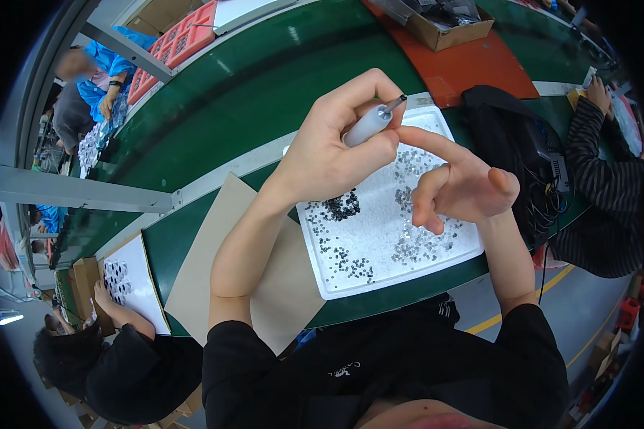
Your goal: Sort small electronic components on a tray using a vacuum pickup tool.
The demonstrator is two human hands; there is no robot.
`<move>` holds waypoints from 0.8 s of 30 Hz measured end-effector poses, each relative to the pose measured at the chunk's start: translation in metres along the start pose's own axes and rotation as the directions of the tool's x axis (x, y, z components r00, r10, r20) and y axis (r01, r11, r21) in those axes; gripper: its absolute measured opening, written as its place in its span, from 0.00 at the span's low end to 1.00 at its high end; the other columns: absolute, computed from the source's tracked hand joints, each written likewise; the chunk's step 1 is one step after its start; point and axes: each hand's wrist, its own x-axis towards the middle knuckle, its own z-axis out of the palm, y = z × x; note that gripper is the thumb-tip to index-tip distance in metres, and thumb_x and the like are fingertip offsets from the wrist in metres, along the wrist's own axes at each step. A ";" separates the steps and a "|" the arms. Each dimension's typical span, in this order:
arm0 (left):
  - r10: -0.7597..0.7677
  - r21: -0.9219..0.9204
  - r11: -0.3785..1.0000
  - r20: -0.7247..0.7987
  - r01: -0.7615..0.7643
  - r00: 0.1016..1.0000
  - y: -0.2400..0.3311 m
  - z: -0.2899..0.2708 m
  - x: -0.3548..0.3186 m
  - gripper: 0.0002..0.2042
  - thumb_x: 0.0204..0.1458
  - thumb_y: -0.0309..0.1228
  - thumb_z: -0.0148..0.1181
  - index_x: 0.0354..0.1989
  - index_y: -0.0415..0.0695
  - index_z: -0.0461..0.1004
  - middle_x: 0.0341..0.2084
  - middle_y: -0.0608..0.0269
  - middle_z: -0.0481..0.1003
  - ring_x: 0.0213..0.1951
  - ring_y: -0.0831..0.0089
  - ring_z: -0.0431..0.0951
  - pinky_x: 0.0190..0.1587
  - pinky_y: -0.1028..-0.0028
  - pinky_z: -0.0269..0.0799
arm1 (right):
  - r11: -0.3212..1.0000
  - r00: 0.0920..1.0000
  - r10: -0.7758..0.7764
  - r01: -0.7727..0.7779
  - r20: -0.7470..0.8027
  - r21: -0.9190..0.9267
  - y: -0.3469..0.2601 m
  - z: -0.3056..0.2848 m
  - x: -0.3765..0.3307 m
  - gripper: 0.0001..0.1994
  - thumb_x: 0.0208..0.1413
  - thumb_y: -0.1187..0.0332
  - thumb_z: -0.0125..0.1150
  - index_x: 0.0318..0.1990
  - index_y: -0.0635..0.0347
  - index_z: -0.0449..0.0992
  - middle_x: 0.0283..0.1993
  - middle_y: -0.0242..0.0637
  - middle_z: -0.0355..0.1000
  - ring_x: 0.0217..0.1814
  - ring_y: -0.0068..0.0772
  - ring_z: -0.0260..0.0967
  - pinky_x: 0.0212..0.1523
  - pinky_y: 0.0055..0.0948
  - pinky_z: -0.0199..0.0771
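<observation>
Currently, the left hand (340, 143) has its fingers closed round one white-handled, thin-tipped tool (367, 126) above one white tray (376, 229) of many tiny parts (343, 206) on the green counter (172, 250); the right hand (472, 187) has fingers parted, half-curled.

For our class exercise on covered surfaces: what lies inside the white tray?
The white tray holds scattered small dark pieces toward its left and greyer pieces toward its right. The left hand and right hand cover parts of it; whatever lies behind them cannot be seen.

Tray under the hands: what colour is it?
The tray is white; the head view shows it best.
</observation>
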 end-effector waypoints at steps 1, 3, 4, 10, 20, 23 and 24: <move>-0.043 -0.028 0.999 0.002 0.043 0.999 0.001 0.000 0.000 0.08 0.46 0.21 0.53 0.35 0.39 0.68 0.25 0.69 0.67 0.28 0.83 0.64 0.33 0.80 0.61 | 1.000 1.000 -0.001 0.001 0.001 -0.001 0.000 0.000 0.000 0.53 0.55 0.39 0.52 0.72 0.69 0.30 0.51 0.64 0.72 0.38 0.38 0.75 0.40 0.32 0.74; -0.129 -0.084 0.988 0.010 0.129 0.992 0.004 -0.001 0.000 0.10 0.46 0.22 0.53 0.38 0.39 0.68 0.25 0.69 0.68 0.29 0.83 0.64 0.34 0.80 0.62 | 1.000 1.000 -0.002 0.002 0.003 -0.003 0.001 0.001 -0.001 0.55 0.54 0.38 0.54 0.72 0.67 0.30 0.51 0.64 0.72 0.38 0.39 0.76 0.40 0.32 0.75; -0.129 -0.085 0.988 0.011 0.129 0.992 0.004 0.000 0.000 0.10 0.46 0.22 0.53 0.38 0.39 0.68 0.25 0.69 0.68 0.29 0.83 0.64 0.34 0.80 0.62 | 1.000 1.000 -0.002 0.002 0.002 -0.003 0.002 0.001 0.000 0.55 0.54 0.38 0.54 0.72 0.67 0.30 0.51 0.64 0.72 0.38 0.39 0.76 0.40 0.32 0.75; -0.101 -0.164 0.981 0.007 0.101 0.995 0.005 0.001 0.000 0.12 0.48 0.20 0.58 0.42 0.38 0.67 0.26 0.67 0.71 0.29 0.85 0.67 0.34 0.82 0.65 | 0.994 0.994 -0.036 0.025 -0.099 -0.110 0.005 0.016 0.004 0.56 0.49 0.38 0.59 0.74 0.55 0.31 0.49 0.63 0.73 0.38 0.40 0.77 0.39 0.34 0.75; -0.064 -0.115 0.992 -0.035 0.059 0.997 0.006 0.003 0.001 0.14 0.48 0.17 0.63 0.42 0.36 0.69 0.28 0.64 0.73 0.29 0.87 0.70 0.30 0.85 0.67 | 0.886 0.923 -0.118 -0.069 -0.367 -0.458 0.018 0.025 0.009 0.60 0.35 0.41 0.68 0.75 0.51 0.39 0.43 0.61 0.76 0.36 0.39 0.79 0.40 0.32 0.75; -0.061 -0.130 0.990 -0.066 0.052 0.996 0.007 0.007 0.001 0.13 0.47 0.18 0.65 0.40 0.36 0.70 0.29 0.62 0.74 0.29 0.86 0.71 0.29 0.85 0.66 | 0.896 0.935 -0.151 -0.008 -0.321 -0.444 0.018 0.024 0.007 0.54 0.38 0.53 0.66 0.73 0.59 0.44 0.45 0.57 0.76 0.40 0.37 0.77 0.45 0.34 0.74; -0.060 -0.130 0.990 -0.066 0.051 0.996 0.008 0.007 0.002 0.13 0.47 0.18 0.65 0.40 0.36 0.70 0.29 0.62 0.74 0.29 0.86 0.71 0.29 0.85 0.66 | 0.896 0.935 -0.150 -0.009 -0.322 -0.444 0.018 0.024 0.007 0.54 0.38 0.53 0.66 0.73 0.59 0.44 0.45 0.57 0.76 0.40 0.37 0.77 0.45 0.34 0.74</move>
